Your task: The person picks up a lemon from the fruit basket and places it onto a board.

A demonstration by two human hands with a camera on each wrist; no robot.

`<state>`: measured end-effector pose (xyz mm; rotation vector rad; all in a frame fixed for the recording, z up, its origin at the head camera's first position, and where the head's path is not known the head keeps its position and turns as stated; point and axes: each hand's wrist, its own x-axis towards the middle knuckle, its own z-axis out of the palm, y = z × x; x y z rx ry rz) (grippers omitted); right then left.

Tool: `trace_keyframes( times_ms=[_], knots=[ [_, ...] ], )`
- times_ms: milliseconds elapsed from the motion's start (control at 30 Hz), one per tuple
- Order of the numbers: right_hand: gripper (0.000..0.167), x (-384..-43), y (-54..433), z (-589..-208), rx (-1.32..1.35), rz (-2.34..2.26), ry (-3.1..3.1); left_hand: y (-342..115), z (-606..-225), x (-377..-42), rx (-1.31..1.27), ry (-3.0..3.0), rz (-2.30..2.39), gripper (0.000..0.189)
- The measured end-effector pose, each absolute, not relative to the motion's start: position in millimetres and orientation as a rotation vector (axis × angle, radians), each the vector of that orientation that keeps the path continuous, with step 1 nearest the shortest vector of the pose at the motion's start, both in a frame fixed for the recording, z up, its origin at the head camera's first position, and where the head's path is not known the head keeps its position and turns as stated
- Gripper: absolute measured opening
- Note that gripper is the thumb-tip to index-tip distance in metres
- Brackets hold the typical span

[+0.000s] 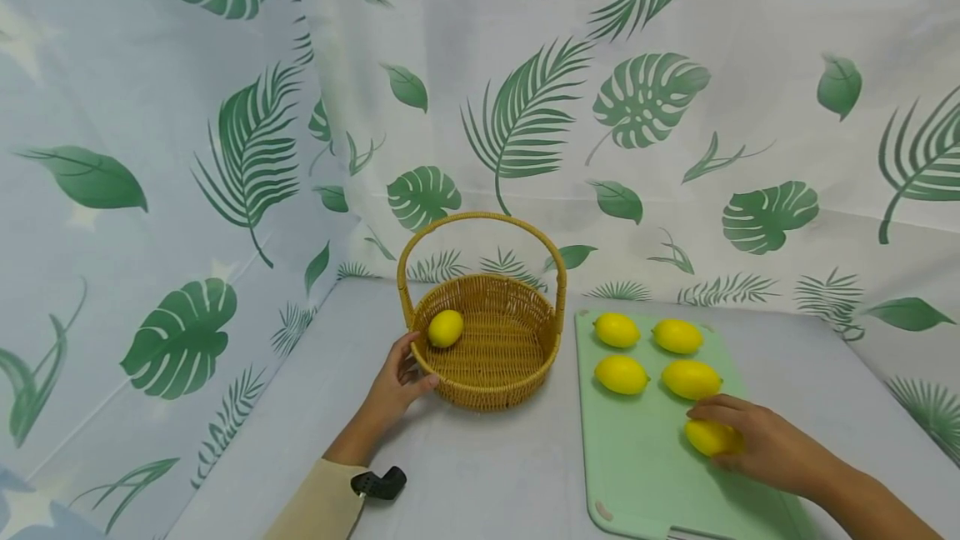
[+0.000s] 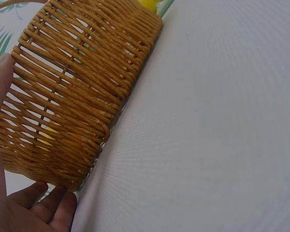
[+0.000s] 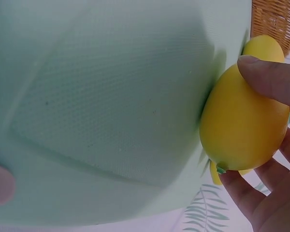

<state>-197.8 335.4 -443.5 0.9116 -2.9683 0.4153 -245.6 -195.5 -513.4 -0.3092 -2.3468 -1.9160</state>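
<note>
A brown wicker basket [image 1: 491, 397] with a tall arched handle stands on the table, holding one yellow lemon [image 1: 446, 329] at its left side. My left hand [image 1: 393, 382] grips the basket's front left, thumb at the front rim and fingers against the side; the left wrist view shows the woven wall [image 2: 72, 72] between thumb and fingers. On the right, my right hand [image 1: 780, 447] holds a lemon [image 1: 708, 437] over the light green cutting board [image 1: 622, 465]. In the right wrist view the thumb and fingers lie around this lemon [image 3: 244, 121].
Several more lemons [image 1: 622, 375] lie in two rows on the far half of the board, right of the basket. A white curtain [image 1: 540, 165] with green leaf prints rises behind and to the left of the table. A black device [image 1: 378, 483] sits at my left wrist.
</note>
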Motion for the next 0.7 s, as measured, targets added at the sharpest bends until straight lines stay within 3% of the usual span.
trace_keyframes(
  times_ms=[467,700],
  knots=[
    [0.056,-199.2,334.4,-442.7,0.929,0.377,-2.92,-193.2,-485.1,-230.3,-0.339,-2.404,-1.963,0.086],
    [0.055,-199.4,333.2,-440.1,0.939,0.387,-2.922,-195.6,-504.7,-241.1,-0.334,-2.364,-1.951,0.084]
  ],
)
